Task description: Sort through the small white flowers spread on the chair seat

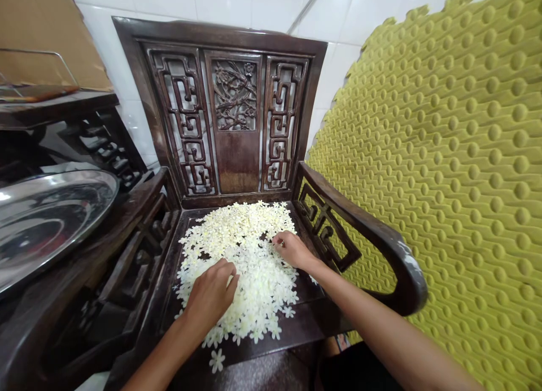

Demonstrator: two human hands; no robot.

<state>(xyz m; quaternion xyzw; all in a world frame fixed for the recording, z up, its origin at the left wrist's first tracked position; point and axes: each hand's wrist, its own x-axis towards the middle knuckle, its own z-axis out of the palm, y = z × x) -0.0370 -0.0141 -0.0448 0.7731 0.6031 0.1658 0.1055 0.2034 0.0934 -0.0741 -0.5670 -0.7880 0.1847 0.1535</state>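
A broad layer of small white and pale yellow flowers [258, 275] covers much of the seat of a dark carved wooden chair [237, 159]. My left hand [214, 286] hovers over the near left part of the flowers, fingers curled down and thumb close to the forefinger; its fingertips are partly hidden. At the right edge of the layer is my right hand [290, 248], its thumb and fingers drawn together in a pinch. Whatever either hand may hold is too small or hidden to see. One loose flower [217, 360] lies at the seat's front edge.
A large shiny metal tray [101, 196] rests beside the left armrest. The right armrest [359, 210] curves forward near my right forearm. Behind it stands a yellow-green bumpy foam mat [457, 154]. White wall tiles [224, 4] rise behind the chair back.
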